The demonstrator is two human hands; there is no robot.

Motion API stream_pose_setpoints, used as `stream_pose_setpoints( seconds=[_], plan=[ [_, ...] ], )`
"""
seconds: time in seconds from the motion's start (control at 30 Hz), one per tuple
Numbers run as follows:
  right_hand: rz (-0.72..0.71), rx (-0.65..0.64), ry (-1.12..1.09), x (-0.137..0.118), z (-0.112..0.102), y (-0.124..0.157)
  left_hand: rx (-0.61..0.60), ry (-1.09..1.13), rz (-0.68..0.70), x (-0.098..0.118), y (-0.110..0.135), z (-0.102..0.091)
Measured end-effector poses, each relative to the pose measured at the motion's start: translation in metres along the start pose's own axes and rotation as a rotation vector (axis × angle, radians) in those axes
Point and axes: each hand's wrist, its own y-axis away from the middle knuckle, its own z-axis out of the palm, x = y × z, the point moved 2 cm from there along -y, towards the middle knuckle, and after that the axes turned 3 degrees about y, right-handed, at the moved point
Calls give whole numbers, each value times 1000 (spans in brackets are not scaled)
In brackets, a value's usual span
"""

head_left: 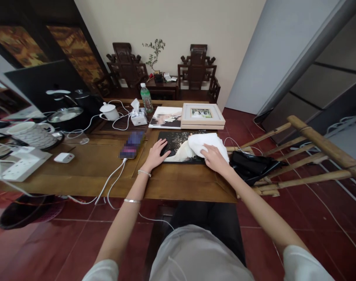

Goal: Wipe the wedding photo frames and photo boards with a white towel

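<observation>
A dark picture panel [178, 141] lies flat on the wooden table [107, 171] in front of me. My left hand [156, 154] rests flat on its left edge, fingers spread. My right hand [213, 157] is closed on a white cloth [205, 142] that lies over the panel's right half. Beyond the panel are a light wooden picture frame [202, 115] and a large photo print [165, 117], both lying flat.
A phone [132, 144] on a white cable lies left of the panel. Tissue box [138, 116], green bottle [146, 97], white pot [109, 111], power strip [21, 163], charger [64, 157] and cookware stand on the left. A black bag [250, 166] sits on a bamboo chair [309, 156] at right.
</observation>
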Motion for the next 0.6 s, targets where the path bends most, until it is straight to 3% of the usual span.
stream_pose_setpoints(
  seconds=[0.17, 0.3, 0.4, 0.6],
  plan=[
    [32, -82, 12, 15, 2, -45, -12, -2, 2, -2, -1, -1],
    [36, -74, 22, 13, 8, -53, -10, 8, -1, -2, -1, -1],
    [1, -70, 25, -3, 7, -31, 5, 34, -14, -1, 1, -1],
    [-110, -94, -11, -45, -13, 37, 21, 77, -13, -1, 3, 0]
  ],
)
